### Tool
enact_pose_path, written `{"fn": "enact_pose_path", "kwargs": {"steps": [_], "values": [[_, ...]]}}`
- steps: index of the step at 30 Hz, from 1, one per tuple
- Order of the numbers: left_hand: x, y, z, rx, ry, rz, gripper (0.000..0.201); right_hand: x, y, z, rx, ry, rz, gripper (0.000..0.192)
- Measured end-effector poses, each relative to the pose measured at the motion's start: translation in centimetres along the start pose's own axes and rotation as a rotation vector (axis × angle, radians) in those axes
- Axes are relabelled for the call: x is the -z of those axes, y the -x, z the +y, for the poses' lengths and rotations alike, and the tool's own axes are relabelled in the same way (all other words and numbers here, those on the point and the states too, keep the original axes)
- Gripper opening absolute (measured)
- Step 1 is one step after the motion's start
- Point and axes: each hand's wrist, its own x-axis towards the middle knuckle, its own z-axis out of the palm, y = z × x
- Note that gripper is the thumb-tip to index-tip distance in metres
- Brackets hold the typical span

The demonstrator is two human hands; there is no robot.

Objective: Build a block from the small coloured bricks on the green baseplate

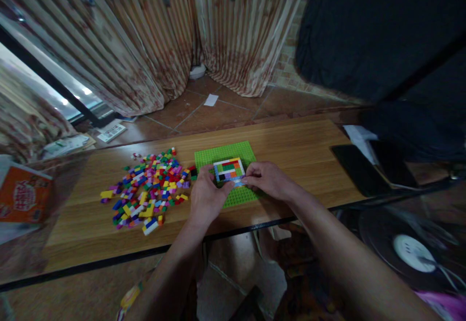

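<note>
A rectangular structure of multicoloured toy bricks (229, 170), with a white, yellow and blue border, stands on a green studded baseplate (251, 153). My left hand (207, 194) grips its left side, fingers at the left edge and thumb along the near edge. At the near right corner, my right hand (267, 177) has its fingertips pinched together on a light-blue toy brick (238, 181), partly hidden by the fingers. Some dark and red bricks (192, 172) lie by the plate's left edge, next to my left hand.
Loose toy bricks (149, 185) in many colours spread over the left half of the wooden table (291, 141). A dark flat tablet-like object (358, 170) lies at the right end, beside white paper (360, 141). Off the left end is an orange box (22, 194); curtains (240, 34) hang behind.
</note>
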Motion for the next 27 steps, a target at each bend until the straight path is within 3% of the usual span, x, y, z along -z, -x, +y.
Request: {"fn": "enact_pose_path", "kwargs": {"steps": [17,23,27], "values": [[0.0,0.2,-0.4,-0.038,0.035,-0.029,0.067,0.3,-0.6,0.7,-0.008,0.019,-0.026,0.027],[0.5,-0.2,-1.1,-0.082,0.079,-0.087,0.056,-0.7,-1.9,-0.2,-0.016,0.211,0.283,0.029],[0.9,-0.5,-1.3,-0.086,0.115,-0.114,0.038,-2.0,-2.6,-0.9,-0.014,0.259,0.378,0.032]]}}
